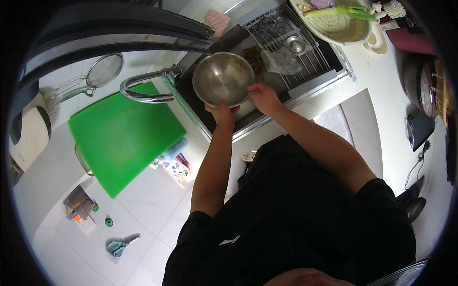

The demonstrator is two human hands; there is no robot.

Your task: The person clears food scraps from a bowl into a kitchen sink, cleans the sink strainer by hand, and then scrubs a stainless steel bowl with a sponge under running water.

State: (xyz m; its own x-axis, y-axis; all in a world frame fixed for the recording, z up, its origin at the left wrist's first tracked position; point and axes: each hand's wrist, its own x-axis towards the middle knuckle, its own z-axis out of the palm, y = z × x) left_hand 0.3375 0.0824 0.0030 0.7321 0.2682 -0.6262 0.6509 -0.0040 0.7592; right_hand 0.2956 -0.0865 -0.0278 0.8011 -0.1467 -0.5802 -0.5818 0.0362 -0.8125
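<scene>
A stainless steel bowl (pixel 222 77) is tipped over the left part of the sink (pixel 247 121), its inside facing me. Brownish residue marks the inner wall near the far right rim. My left hand (pixel 222 116) grips the near rim, thumb inside the bowl. At the right rim, the fingers of my right hand (pixel 264 99) close on the edge. Brown scraps (pixel 253 59) lie in the sink just beyond the bowl. A grey cloth (pixel 281 60) rests partly on the wire rack (pixel 304 68), beside a small round metal strainer (pixel 296 45).
A chrome faucet (pixel 146 96) curves out left of the bowl, over a green cutting board (pixel 125 132). A mesh strainer (pixel 105 70) hangs behind it. At the upper right stands a pale colander (pixel 336 30) holding a green onion (pixel 340 13). Scissors (pixel 120 246) lie lower left.
</scene>
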